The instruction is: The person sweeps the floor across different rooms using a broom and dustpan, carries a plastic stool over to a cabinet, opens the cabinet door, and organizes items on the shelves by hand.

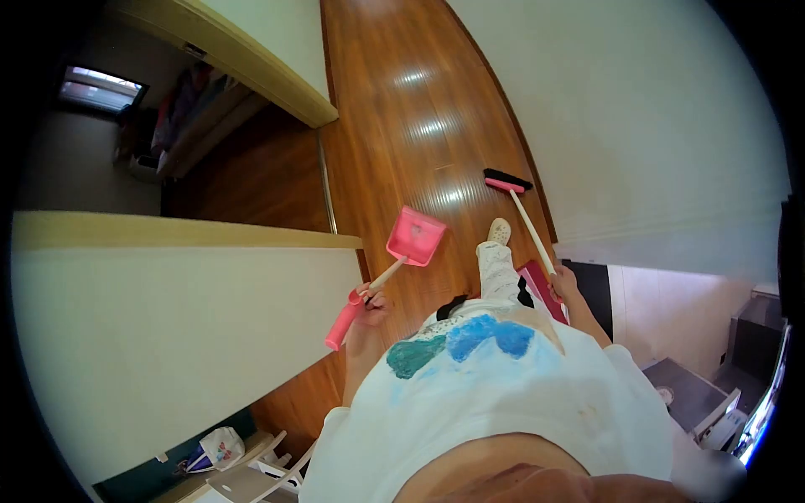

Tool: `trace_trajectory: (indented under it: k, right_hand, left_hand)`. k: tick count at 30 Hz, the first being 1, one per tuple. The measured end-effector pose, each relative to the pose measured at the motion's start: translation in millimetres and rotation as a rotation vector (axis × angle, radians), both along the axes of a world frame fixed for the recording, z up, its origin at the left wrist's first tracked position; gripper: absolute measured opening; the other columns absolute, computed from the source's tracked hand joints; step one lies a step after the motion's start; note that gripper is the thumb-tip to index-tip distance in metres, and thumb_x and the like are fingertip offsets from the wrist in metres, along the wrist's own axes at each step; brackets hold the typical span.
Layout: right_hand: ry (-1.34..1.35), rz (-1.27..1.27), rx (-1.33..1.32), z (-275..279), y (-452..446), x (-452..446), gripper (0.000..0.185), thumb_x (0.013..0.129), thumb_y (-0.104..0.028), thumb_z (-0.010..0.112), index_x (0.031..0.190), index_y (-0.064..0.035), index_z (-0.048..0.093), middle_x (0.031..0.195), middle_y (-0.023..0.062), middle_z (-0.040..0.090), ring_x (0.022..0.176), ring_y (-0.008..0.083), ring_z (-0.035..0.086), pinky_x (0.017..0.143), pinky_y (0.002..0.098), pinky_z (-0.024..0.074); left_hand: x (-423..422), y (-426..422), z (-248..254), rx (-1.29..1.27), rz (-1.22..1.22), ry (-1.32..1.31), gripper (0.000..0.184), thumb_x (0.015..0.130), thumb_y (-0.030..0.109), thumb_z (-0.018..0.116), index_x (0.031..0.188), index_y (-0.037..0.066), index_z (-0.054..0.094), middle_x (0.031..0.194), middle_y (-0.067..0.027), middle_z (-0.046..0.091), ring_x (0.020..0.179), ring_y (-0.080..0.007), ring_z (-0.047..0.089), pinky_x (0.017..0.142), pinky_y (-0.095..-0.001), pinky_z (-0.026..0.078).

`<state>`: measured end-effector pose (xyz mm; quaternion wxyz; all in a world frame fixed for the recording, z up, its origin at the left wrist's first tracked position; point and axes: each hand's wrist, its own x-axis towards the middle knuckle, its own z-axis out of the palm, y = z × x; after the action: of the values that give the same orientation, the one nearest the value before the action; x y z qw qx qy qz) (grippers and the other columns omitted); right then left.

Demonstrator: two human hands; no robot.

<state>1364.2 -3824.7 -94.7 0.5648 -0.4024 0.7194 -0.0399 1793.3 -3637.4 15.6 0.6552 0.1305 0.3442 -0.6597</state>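
Observation:
My left hand (371, 307) is closed around the handle of a long-handled dustpan, just below its pink grip. The dustpan's pink scoop (417, 235) hangs ahead of me over the wooden floor; whether it touches the floor I cannot tell. A small greyish patch shows inside the scoop. My right hand (565, 283) is wrapped around the pale stick of a broom (532, 223). Its pink head with black bristles (507, 180) is ahead on the right, near the wall's foot. One light-coloured shoe (500, 230) shows between the two tools.
The glossy wooden floor (419, 84) runs ahead as a corridor between white walls. On the left, a doorway with a pale frame (323, 113) opens into a dark room. Behind me on the left are a white chair (251, 482) and a bag (222, 448). A grey cabinet (688, 394) is at the right.

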Motion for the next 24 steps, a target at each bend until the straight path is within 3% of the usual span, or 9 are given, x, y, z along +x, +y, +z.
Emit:
trace_trajectory:
  k: [2,5,7,8,12,17,19,21,24]
  right_hand:
    - [-0.01,0.013,-0.018,30,-50,34,0.025,0.074,-0.008,0.044,0.098,-0.0052,0.048,0.051,0.0052,0.047,0.034,0.0124,0.042,0.028,0.0254,0.0323]
    - [-0.018,0.122,-0.111,-1,-115,47,0.022,0.074,-0.008,0.043,0.095,-0.0013,0.048,0.05,0.0065,0.048,0.034,0.0134,0.044,0.029,0.0277,0.0337]
    - [-0.092,0.064,-0.058,3,-159,61,0.024,0.074,-0.008,0.045,0.097,-0.0019,0.048,0.052,0.0069,0.049,0.034,0.0138,0.044,0.029,0.0278,0.0338]
    - [-0.072,0.069,-0.066,9,-180,69,0.025,0.074,-0.008,0.045,0.098,-0.0019,0.047,0.052,0.0067,0.049,0.034,0.0138,0.044,0.028,0.0274,0.0334]
    - [-0.008,0.13,-0.213,69,-243,85,0.028,0.074,-0.008,0.045,0.101,-0.002,0.046,0.052,0.0066,0.048,0.032,0.0137,0.041,0.026,0.0271,0.0312]
    - [-0.021,0.128,-0.055,137,-305,121,0.033,0.074,-0.009,0.045,0.106,-0.0039,0.042,0.054,0.0077,0.049,0.032,0.014,0.04,0.025,0.0277,0.0296]
    - [-0.048,0.125,-0.028,147,-329,141,0.034,0.074,-0.01,0.045,0.108,-0.0045,0.041,0.054,0.0081,0.048,0.031,0.0142,0.04,0.024,0.0279,0.029]
    - [-0.051,0.075,-0.005,147,-347,162,0.036,0.075,-0.009,0.044,0.11,-0.0065,0.038,0.052,0.0073,0.047,0.031,0.0131,0.038,0.024,0.0264,0.028]
    - [-0.038,0.112,-0.018,84,-378,183,0.037,0.076,-0.009,0.043,0.112,-0.0096,0.036,0.051,0.0068,0.046,0.031,0.0115,0.037,0.024,0.025,0.0271]
  left_hand:
    - [14,-25,9,0.052,0.072,-0.005,0.012,0.073,0.012,0.045,0.07,0.003,0.039,0.051,0.0005,0.039,0.035,-0.0069,0.025,0.039,-0.0187,0.025]
    - [29,-56,25,0.142,0.156,-0.037,0.015,0.071,0.011,0.048,0.074,0.0,0.039,0.049,0.0015,0.038,0.035,-0.0059,0.024,0.037,-0.0187,0.024]
    - [35,-88,48,0.306,0.249,0.101,0.019,0.069,0.009,0.051,0.078,-0.002,0.039,0.048,0.0022,0.038,0.035,-0.005,0.025,0.035,-0.0186,0.023]
    - [43,-99,49,0.255,0.255,0.11,0.021,0.069,0.009,0.051,0.081,-0.004,0.039,0.047,0.0025,0.039,0.034,-0.0044,0.025,0.034,-0.0189,0.022]
    - [64,-141,83,0.307,0.309,0.073,0.02,0.069,0.009,0.051,0.081,-0.003,0.04,0.05,0.0009,0.041,0.034,-0.0044,0.026,0.034,-0.0183,0.022]
    - [83,-177,119,0.127,0.298,-0.042,0.019,0.069,0.008,0.05,0.082,-0.003,0.041,0.05,-0.0005,0.042,0.034,-0.005,0.027,0.034,-0.0172,0.022]
    - [99,-198,132,0.201,0.303,-0.008,0.018,0.069,0.008,0.05,0.081,-0.002,0.042,0.049,-0.0003,0.041,0.034,-0.0053,0.027,0.034,-0.0174,0.022]
    - [117,-218,132,0.275,0.304,0.013,0.016,0.069,0.008,0.05,0.079,-0.001,0.042,0.048,0.0,0.041,0.034,-0.0055,0.026,0.034,-0.0176,0.022]
    - [144,-260,110,0.398,0.323,0.039,0.009,0.069,0.008,0.049,0.071,0.002,0.043,0.048,0.0,0.039,0.035,-0.0058,0.026,0.034,-0.0178,0.021]
